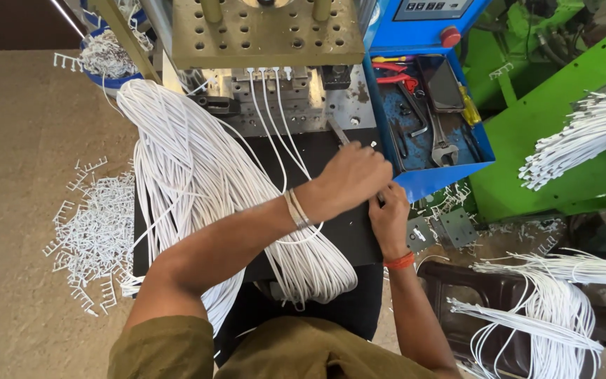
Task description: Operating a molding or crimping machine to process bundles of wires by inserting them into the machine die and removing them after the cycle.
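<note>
My left hand [348,179] reaches across the black work surface [348,235] with its fingers curled down at the right edge. Right beside it, my right hand [389,217] is closed, its thumb and fingers pinched against the left hand; what they pinch is hidden. A thick bundle of white cables [198,175] lies over the black surface under my left forearm. Several white cables [268,105] run up into the metal mould block [275,95] of the press.
A blue tool tray [433,123] with a wrench, screwdriver and phone sits right of the press. White plastic scrap pieces [92,224] litter the floor at left. More white cable bundles [576,140] lie on the green machine and over a dark chair [548,309] at right.
</note>
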